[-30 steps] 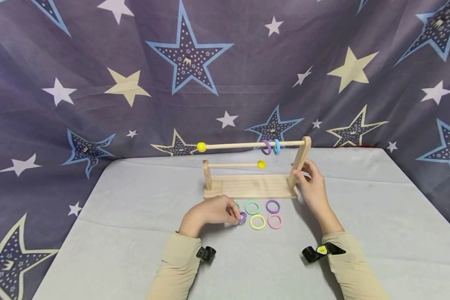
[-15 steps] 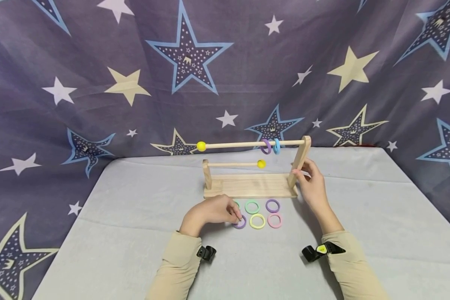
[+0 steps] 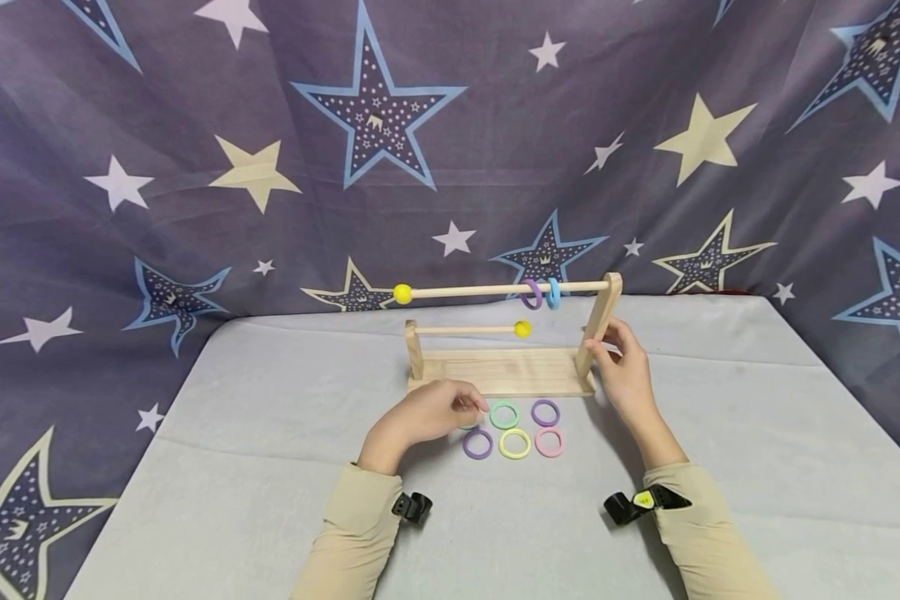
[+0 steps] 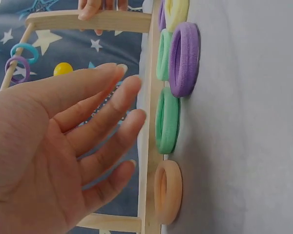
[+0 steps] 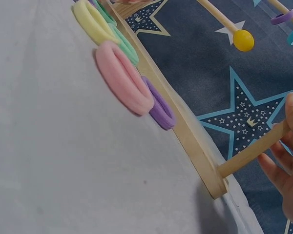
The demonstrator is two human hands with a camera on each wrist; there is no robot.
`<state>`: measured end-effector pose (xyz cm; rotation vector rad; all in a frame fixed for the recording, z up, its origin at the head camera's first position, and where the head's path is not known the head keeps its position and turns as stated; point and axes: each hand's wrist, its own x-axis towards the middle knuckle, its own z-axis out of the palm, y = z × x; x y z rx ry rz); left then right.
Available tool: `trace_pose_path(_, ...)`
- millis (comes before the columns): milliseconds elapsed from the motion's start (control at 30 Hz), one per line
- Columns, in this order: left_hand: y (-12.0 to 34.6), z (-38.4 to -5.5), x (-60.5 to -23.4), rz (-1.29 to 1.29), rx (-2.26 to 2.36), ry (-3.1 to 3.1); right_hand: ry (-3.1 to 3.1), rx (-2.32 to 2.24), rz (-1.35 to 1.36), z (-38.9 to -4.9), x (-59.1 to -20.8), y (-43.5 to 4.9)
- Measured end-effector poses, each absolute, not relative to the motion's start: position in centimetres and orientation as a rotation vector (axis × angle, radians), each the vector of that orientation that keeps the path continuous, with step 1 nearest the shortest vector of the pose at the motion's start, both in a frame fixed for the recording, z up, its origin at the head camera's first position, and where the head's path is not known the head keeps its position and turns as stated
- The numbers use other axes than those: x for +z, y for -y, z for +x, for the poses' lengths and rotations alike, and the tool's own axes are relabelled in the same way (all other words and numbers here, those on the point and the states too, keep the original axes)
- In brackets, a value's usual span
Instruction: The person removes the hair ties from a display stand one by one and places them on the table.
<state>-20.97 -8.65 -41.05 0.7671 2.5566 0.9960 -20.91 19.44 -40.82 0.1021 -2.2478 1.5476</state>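
Observation:
My left hand [image 3: 435,411] hovers over the left end of the hair ties, fingers apart and holding nothing, as the left wrist view shows. Just below it a purple hair tie [image 4: 189,61] lies on the cloth. A green hair tie [image 4: 172,122] and an orange hair tie [image 4: 174,192] lie near its fingertips; the orange one is hidden in the head view. My right hand [image 3: 628,375] holds the tall right upright [image 3: 600,321] of a wooden stand [image 3: 506,372], thumb in front. A purple hair tie [image 3: 526,300] and a blue hair tie [image 3: 553,304] hang on its upper rod.
In front of the base lie more hair ties: a second green one [image 3: 505,402], a second purple one [image 3: 546,401], a yellow one [image 3: 515,457] and a pink one [image 5: 118,80]. The lower rod ends in a yellow ball [image 3: 522,328]. A starred curtain [image 3: 450,192] hangs behind the grey-covered table [image 3: 495,533].
My left hand has let go of the purple hair tie, which now lies flat in the front row, and has risen slightly away from it. My right hand has stayed on the upright.

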Motion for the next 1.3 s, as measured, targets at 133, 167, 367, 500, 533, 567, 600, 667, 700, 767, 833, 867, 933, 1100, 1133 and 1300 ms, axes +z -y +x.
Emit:
trace_pose_path(133, 8.5, -21.0, -40.9, 0.758, 0.99, -2.633, 2.25, 1.551, 0.098, -20.9, -40.8, -19.5)
trace_pose_path(167, 8.5, -21.0, -40.8, 0.747, 0.987, -2.657, 2.251, 1.551, 0.096, -20.9, -40.8, -19.5)
trace_pose_path(367, 8.1, -21.1, -40.8, 0.717, 1.064, -2.769, 2.259, 1.547, 0.093, -20.9, -40.8, -19.5)
trace_pose_path(500, 7.9, -21.1, -40.7, 0.681, 1.151, -2.825, 2.256, 1.55, 0.094, -20.9, -40.9, -19.5)
trace_pose_path(533, 7.9, -21.1, -40.6, 0.675, 1.174, -2.838, 2.255, 1.551, 0.096, -20.9, -40.9, -19.5)
trace_pose_path(567, 7.8, -21.1, -40.6, 0.668, 1.195, -2.852, 2.254, 1.554, 0.096, -20.9, -40.9, -19.5)
trace_pose_path(600, 7.8, -21.1, -40.5, 0.66, 1.214, -2.867, 2.253, 1.554, 0.099, -20.9, -40.9, -19.5)
trace_pose_path(667, 7.7, -21.1, -40.5, 0.645, 1.243, -2.898, 2.252, 1.556, 0.103, -20.9, -40.9, -19.5)
trace_pose_path(700, 7.7, -21.1, -40.4, 0.64, 1.256, -2.912, 2.252, 1.557, 0.105, -20.9, -40.9, -19.5)
trace_pose_path(767, 7.6, -21.1, -40.3, 0.626, 1.284, -2.939, 2.249, 1.558, 0.107, -20.9, -40.9, -19.5)
trace_pose_path(833, 7.5, -21.1, -40.2, 0.602, 1.319, -2.963, 2.246, 1.561, 0.106, -20.9, -40.9, -19.5)
trace_pose_path(867, 7.5, -21.1, -40.2, 0.591, 1.34, -2.976, 2.244, 1.563, 0.104, -20.9, -40.9, -19.5)
trace_pose_path(933, 7.4, -21.1, -40.1, 0.56, 1.379, -3.005, 2.242, 1.562, 0.106, -20.9, -40.9, -19.5)
trace_pose_path(1100, 7.2, -21.1, -39.9, 0.538, 1.486, -3.058, 2.245, 1.56, 0.108, -20.9, -40.8, -19.4)
trace_pose_path(1133, 7.2, -21.1, -39.8, 0.547, 1.503, -3.063, 2.245, 1.561, 0.107, -20.9, -40.8, -19.4)
trace_pose_path(1300, 6.8, -21.2, -39.7, 0.582, 1.569, -3.083, 2.244, 1.565, 0.098, -20.9, -40.7, -19.4)
